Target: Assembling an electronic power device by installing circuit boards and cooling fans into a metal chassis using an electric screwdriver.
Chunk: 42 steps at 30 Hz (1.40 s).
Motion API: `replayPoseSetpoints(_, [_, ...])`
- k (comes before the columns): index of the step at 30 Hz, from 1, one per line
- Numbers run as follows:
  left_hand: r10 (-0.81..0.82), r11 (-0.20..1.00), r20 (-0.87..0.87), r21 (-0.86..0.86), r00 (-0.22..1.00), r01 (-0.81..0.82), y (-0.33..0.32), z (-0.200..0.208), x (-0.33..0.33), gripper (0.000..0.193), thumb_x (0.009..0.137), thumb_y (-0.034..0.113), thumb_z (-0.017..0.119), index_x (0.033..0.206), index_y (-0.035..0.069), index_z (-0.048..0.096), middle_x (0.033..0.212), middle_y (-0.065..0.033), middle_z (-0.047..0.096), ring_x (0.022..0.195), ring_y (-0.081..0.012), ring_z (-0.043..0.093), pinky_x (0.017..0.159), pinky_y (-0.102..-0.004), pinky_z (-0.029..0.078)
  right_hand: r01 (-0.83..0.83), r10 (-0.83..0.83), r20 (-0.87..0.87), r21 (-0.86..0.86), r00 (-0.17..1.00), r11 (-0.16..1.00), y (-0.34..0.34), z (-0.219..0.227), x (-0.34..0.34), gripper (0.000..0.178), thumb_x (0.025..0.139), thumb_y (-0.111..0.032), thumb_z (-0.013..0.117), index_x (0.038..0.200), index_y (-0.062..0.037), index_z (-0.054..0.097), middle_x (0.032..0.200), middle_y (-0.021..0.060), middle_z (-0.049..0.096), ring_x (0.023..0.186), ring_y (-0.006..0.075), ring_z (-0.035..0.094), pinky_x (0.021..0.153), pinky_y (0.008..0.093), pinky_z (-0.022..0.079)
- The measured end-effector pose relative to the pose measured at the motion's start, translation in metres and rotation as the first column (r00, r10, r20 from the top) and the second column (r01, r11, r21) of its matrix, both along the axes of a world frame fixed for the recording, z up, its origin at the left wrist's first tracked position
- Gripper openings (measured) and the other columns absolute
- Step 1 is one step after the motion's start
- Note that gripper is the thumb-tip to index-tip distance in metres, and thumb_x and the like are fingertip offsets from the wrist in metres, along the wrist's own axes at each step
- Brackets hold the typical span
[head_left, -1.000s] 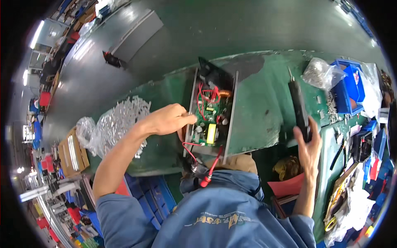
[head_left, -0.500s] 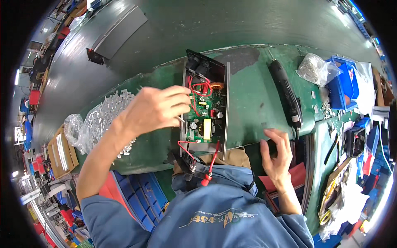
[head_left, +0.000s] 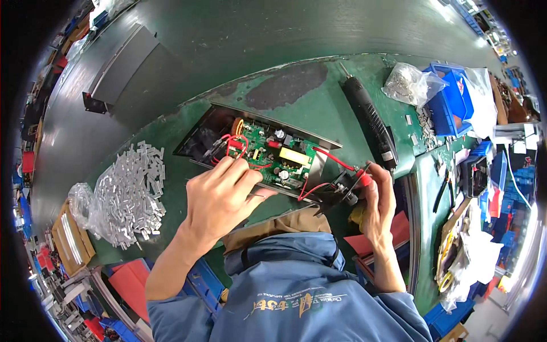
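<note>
An open electronic device (head_left: 294, 156) lies slantwise on the green bench in front of me. Its green circuit board, yellow transformer and red wires are exposed between dark metal side walls. At its left end is a black end panel (head_left: 199, 142). My left hand (head_left: 219, 194) is closed on the near side wall, knuckles up; its fingertips are partly hidden. At the device's right end, a loose black end panel (head_left: 341, 188) with a red terminal knob (head_left: 364, 179) hangs on red wires. My right hand (head_left: 380, 202) pinches this panel by the knob.
A black electric screwdriver (head_left: 369, 117) lies right of the device. Small metal pieces (head_left: 134, 191) are heaped at left. A bag of small parts (head_left: 409, 82) and blue bins (head_left: 447, 102) stand at the far right. A grey metal cover (head_left: 122, 65) lies at the far left.
The device has turned from pointing away from me to lying slantwise, its wired end now at right. My left hand has closed on its side wall; my right hand has taken the loose end panel.
</note>
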<state>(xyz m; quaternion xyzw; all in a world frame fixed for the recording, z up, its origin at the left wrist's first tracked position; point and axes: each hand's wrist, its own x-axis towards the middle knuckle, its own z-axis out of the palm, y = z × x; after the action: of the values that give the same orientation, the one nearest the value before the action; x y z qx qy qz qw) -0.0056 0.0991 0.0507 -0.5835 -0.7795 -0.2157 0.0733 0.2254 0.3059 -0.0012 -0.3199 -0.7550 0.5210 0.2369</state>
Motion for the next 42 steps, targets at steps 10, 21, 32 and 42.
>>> replayPoseSetpoints(10, [0.06, 0.998, 0.051, 0.001, 0.997, -0.06, 0.008, -0.001, 0.019, 0.026, 0.073, 0.03, 0.085, 0.078, 0.014, 0.065, 0.076, 0.0016, 0.057, 0.07, -0.0162, 0.06, 0.054, -0.0305, 0.049, -0.014, 0.015, -0.035, 0.036, 0.999, 0.999, 0.019, 0.008, -0.043, 0.042, 0.112, -0.026, 0.045, 0.146, -0.0019, 0.05, 0.117, 0.0043, 0.062, 0.085, 0.0083, 0.049, 0.078, 0.0232, 0.044])
replayPoseSetpoints(21, [0.024, 1.0, 0.07, -0.019, 0.997, -0.023, 0.004, 0.0, 0.015, 0.02, 0.074, 0.02, 0.085, 0.086, 0.012, 0.071, 0.077, 0.0021, 0.06, 0.07, -0.0166, 0.06, 0.051, -0.031, 0.047, -0.195, 0.209, -0.063, 0.176, 0.976, 0.965, 0.035, 0.013, -0.075, 0.039, 0.113, -0.025, 0.04, 0.139, -0.0001, 0.055, 0.107, 0.005, 0.054, 0.093, 0.0118, 0.048, 0.089, 0.0253, 0.041])
replayPoseSetpoints(32, [-0.004, 1.0, 0.177, -0.01, 0.984, 0.006, 0.008, -0.004, 0.017, 0.024, 0.07, 0.011, 0.081, 0.091, 0.007, 0.07, 0.078, -0.0015, 0.06, 0.069, -0.0188, 0.06, 0.051, -0.0315, 0.046, -0.107, 0.105, 0.024, 0.282, 0.994, 0.953, 0.041, 0.032, -0.148, 0.036, 0.111, -0.02, 0.041, 0.138, -0.0017, 0.057, 0.075, -0.0019, 0.048, 0.065, 0.0062, 0.039, 0.061, 0.0227, 0.034])
replayPoseSetpoints(42, [-0.055, 0.997, 0.169, -0.051, 0.984, 0.064, 0.011, -0.013, 0.01, 0.029, 0.066, 0.011, 0.071, 0.095, 0.006, 0.073, 0.083, 0.0008, 0.058, 0.072, -0.0125, 0.062, 0.05, -0.0232, 0.045, 0.021, -0.006, -0.198, 0.077, 0.98, 0.997, 0.045, 0.007, -0.172, 0.037, 0.111, -0.025, 0.045, 0.131, 0.0025, 0.061, 0.069, -0.0046, 0.045, 0.062, 0.0037, 0.034, 0.057, 0.022, 0.026])
